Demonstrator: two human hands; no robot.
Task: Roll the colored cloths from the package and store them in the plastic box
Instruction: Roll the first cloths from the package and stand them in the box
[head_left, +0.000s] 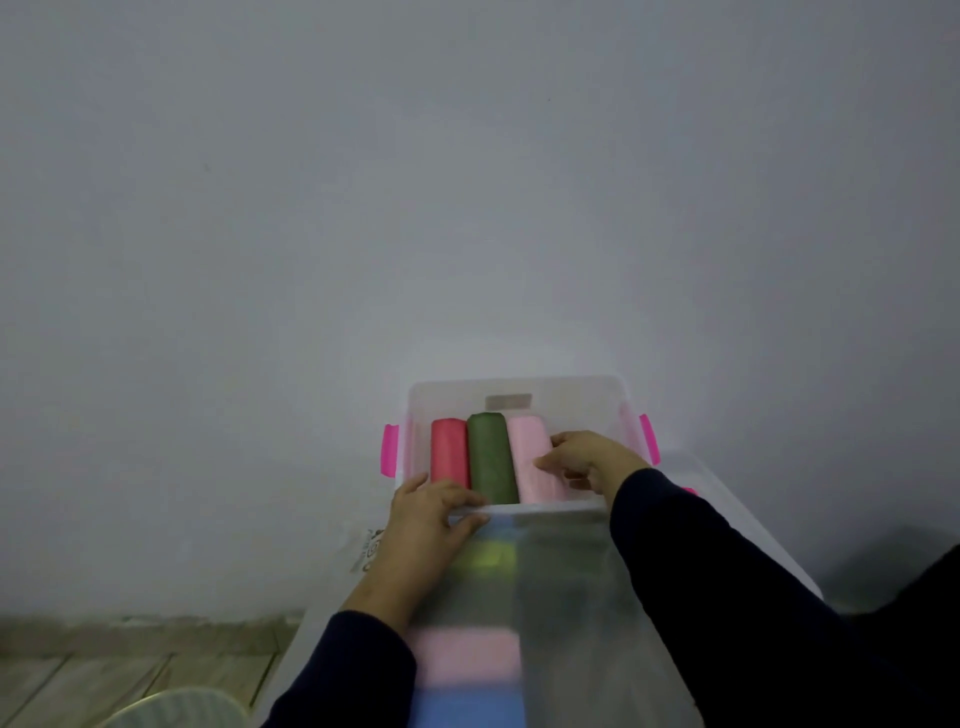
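Observation:
A clear plastic box (519, 387) with pink latches stands against the wall. Inside it lie three rolled cloths side by side: red (448, 449), dark green (491, 457) and light pink (530, 457). My right hand (587, 460) reaches into the box and holds the right side of the pink roll. My left hand (434, 512) grips the box's near rim at its left corner. Under my arms lies a translucent surface (566, 597), and green, pink and blue cloths (467, 654) show blurred through it.
A grey wall fills the upper view. Wooden floor (104, 670) shows at the bottom left, with a pale rounded object (176, 709) at the lower edge. A printed label (371, 545) sits left of my left hand.

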